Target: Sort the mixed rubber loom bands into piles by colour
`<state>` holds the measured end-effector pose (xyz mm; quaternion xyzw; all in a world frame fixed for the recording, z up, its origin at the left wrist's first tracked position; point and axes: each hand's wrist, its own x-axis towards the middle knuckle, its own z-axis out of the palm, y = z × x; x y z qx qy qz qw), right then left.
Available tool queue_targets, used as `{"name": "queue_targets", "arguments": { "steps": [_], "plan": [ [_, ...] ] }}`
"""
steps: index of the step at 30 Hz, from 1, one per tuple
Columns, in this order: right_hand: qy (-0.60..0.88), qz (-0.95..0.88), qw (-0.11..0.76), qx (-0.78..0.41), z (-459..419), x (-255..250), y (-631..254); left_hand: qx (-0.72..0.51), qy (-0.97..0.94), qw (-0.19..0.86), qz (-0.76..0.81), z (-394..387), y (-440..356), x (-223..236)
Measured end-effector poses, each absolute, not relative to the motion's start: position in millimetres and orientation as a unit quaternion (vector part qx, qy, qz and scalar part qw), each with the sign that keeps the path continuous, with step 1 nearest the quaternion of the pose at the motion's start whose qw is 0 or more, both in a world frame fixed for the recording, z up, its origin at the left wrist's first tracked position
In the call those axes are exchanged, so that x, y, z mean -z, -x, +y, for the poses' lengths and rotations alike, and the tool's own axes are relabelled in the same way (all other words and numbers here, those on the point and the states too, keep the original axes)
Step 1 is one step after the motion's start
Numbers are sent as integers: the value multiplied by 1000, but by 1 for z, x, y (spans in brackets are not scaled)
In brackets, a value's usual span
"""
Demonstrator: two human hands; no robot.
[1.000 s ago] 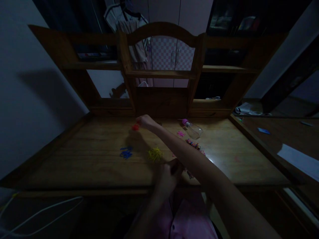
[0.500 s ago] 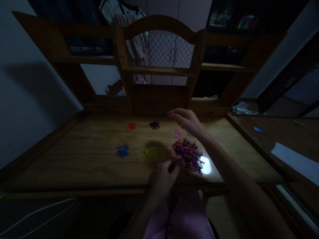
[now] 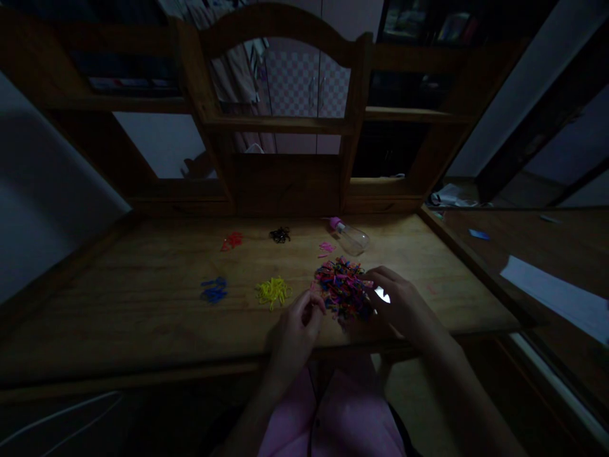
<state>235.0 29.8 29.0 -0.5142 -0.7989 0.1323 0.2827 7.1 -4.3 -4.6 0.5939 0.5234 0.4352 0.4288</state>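
One mixed heap [image 3: 343, 285] between the right hand [image 3: 397, 298] and the left hand [image 3: 295, 327]

The right hand arches over the right edge of the mixed heap, fingers bent down to the outermost pieces; whether anything is pinched in them I cannot tell. Coming in from the side probably lets the fingertips reach loose pieces without pressing on the rest. The left hand sits low at the near-left edge of the heap, thumb and fingers curled towards one another. Something pinkish shows by its fingertips, but the dim light hides whether they grip it.

Around the heap, the small piles each have one colour and stand apart, a spacing that likely keeps the colours from mingling. The pink pile [image 3: 326, 248] is just beyond the heap, the yellow pile [image 3: 273, 292] to its left, and the blue pile [image 3: 214, 291] farther left. Beyond it to the left are the black pile [image 3: 280, 235] and, farther out, the red pile [image 3: 232, 240]. A clear bottle [image 3: 354, 241] with a pink top lies on its side beyond the heap, on the same desk [image 3: 157, 266].

The heap looks like a tangle of small, thin elastic bands: pink, red, blue and darker strands together, bulkier than any single-colour pile.
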Motion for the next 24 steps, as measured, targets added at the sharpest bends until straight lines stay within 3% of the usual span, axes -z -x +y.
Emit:
{"name": "queue_targets", "arguments": {
  "steps": [10,24],
  "plan": [
    [509,-816,236,-143,53,-34,-205,-417,-604,433,523,-3,-8,4],
    [515,-751,332,-248,57,-40,-218,-413,-614,419,526,-3,-8,5]
  ]
}}
